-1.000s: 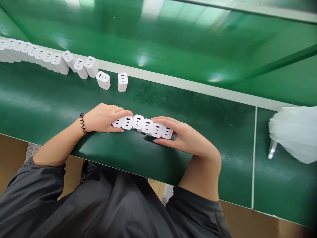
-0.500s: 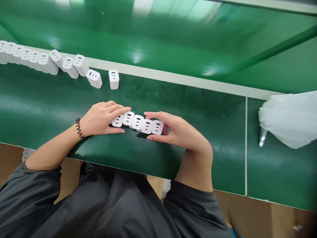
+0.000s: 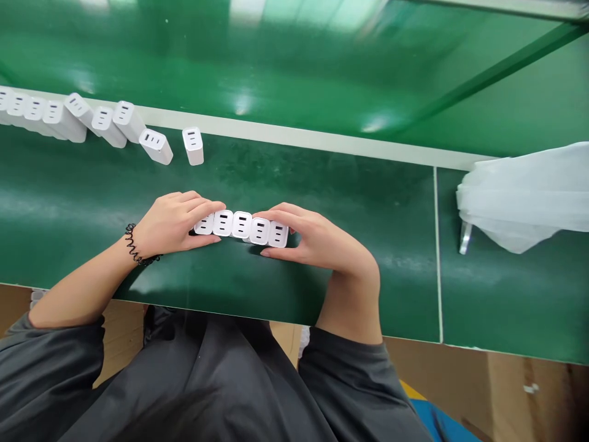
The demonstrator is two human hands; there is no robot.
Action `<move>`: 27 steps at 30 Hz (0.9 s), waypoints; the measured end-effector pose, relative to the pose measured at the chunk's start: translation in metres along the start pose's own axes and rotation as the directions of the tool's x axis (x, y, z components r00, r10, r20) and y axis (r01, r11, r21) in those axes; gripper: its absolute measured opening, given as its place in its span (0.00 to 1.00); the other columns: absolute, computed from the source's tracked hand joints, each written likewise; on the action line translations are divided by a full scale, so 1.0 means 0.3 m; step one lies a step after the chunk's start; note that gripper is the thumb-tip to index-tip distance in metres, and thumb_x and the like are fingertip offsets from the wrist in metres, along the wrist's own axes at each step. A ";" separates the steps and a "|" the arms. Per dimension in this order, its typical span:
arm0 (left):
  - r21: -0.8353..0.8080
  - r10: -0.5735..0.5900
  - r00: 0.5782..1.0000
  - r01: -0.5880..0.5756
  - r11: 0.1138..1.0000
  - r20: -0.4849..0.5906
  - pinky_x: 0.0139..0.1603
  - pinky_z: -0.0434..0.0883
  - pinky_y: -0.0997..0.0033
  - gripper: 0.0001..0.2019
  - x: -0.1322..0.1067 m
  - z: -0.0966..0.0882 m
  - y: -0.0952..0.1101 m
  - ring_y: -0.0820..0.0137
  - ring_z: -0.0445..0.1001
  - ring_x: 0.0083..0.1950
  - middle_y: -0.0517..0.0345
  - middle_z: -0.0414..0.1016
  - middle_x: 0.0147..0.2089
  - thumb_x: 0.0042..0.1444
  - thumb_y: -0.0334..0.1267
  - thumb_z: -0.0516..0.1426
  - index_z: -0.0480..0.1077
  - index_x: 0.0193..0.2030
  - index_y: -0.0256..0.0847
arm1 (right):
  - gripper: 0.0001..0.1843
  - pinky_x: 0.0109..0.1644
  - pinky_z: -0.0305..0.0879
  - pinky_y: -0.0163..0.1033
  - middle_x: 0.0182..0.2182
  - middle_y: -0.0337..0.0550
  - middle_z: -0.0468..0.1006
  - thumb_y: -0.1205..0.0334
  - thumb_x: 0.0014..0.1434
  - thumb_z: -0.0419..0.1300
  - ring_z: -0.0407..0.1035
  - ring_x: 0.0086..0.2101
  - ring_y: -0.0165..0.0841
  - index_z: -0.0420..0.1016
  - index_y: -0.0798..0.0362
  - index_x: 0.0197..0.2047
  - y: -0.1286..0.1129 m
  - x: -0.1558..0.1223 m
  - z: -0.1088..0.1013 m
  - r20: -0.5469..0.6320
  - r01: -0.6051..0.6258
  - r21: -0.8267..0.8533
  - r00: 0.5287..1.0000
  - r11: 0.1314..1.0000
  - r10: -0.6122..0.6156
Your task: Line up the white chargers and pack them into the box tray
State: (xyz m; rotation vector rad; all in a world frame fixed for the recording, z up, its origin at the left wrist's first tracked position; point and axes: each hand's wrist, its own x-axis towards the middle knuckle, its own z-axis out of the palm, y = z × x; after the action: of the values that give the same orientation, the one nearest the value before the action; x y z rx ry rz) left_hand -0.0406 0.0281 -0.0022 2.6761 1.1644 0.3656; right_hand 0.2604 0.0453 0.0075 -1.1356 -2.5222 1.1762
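Observation:
A short row of several white USB chargers (image 3: pixel 242 225) stands on the green work surface, ports facing up and sides pressed together. Round the left end of the row my left hand (image 3: pixel 177 222) is closed, thumb on the near side and fingers on the far side, partly covering the end charger. My right hand (image 3: pixel 308 233) grips the right end the same way, its thumb low on the near side. A black coiled band (image 3: pixel 135 248) circles my left wrist.
More white chargers (image 3: pixel 64 121) line the white strip (image 3: pixel 276 133) at the back left, some leaning. One charger (image 3: pixel 192 146) stands apart at that line's right end. White translucent sheets (image 3: pixel 524 196) lie at the right, beyond a pale seam (image 3: pixel 438 258) in the surface.
The chargers between my hands now form a straighter, tighter row. My right fingers reach a little further along it. The whole view has shifted, so the surroundings appear further left.

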 end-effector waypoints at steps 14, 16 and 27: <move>0.029 0.063 0.996 -0.062 0.998 -0.063 0.38 0.69 0.66 0.26 0.000 0.000 -0.007 0.64 0.78 0.41 0.53 0.81 0.46 0.64 0.57 0.56 0.69 0.59 0.39 | 0.37 0.59 0.67 0.55 0.59 0.53 0.71 0.43 0.60 0.65 0.67 0.56 0.48 0.63 0.49 0.67 -0.039 0.010 0.031 -0.185 0.173 -0.226 0.959 0.959 -0.217; 0.020 0.058 0.996 -0.057 0.998 -0.063 0.39 0.69 0.66 0.26 -0.001 0.000 -0.006 0.64 0.78 0.41 0.53 0.81 0.46 0.64 0.57 0.56 0.69 0.59 0.39 | 0.37 0.59 0.67 0.54 0.60 0.53 0.71 0.45 0.60 0.65 0.68 0.55 0.47 0.62 0.50 0.68 -0.057 0.022 0.051 -0.203 0.196 -0.269 0.946 0.943 -0.255; 0.024 -0.023 1.000 0.023 0.999 0.019 0.37 0.68 0.65 0.28 -0.005 -0.002 -0.023 0.61 0.78 0.41 0.53 0.80 0.44 0.61 0.59 0.57 0.68 0.58 0.40 | 0.32 0.42 0.71 0.44 0.56 0.50 0.76 0.51 0.64 0.63 0.72 0.46 0.42 0.64 0.56 0.66 -0.179 0.101 0.088 -0.110 0.069 -0.562 0.981 0.824 -0.157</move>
State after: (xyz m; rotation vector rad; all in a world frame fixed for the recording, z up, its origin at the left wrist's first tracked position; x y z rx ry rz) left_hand -0.0467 0.0317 -0.0037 2.6778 1.2004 0.3239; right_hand 0.1972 0.0280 0.0219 -1.0973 -2.8394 0.2931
